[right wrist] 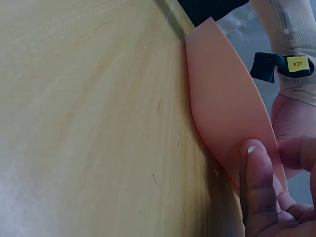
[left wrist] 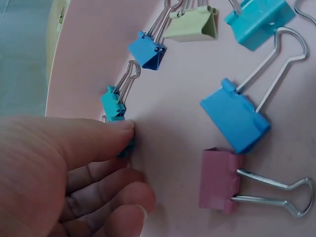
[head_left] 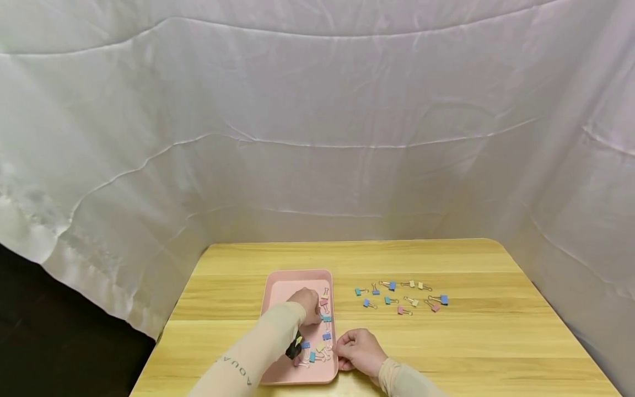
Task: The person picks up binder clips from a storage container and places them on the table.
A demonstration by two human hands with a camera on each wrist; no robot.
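Observation:
A pink tray (head_left: 283, 375) lies on the wooden table and holds several coloured binder clips. My left hand (head_left: 313, 315) reaches into it. In the left wrist view its thumb and curled fingers (left wrist: 129, 153) pinch a small teal binder clip (left wrist: 114, 102) near the tray's wall. Close by lie a blue clip (left wrist: 234, 118), a pink clip (left wrist: 219, 180), a smaller blue clip (left wrist: 148, 52) and a pale green clip (left wrist: 192, 24). My right hand (head_left: 342, 353) grips the tray's right rim (right wrist: 222, 108), its thumb (right wrist: 256, 173) pressed on the outer wall.
Several more binder clips (head_left: 402, 295) lie scattered on the table (head_left: 496, 342) to the right of the tray. White cloth (head_left: 317, 138) hangs behind and beside the table. A black strap (head_left: 294, 348) is on my left wrist.

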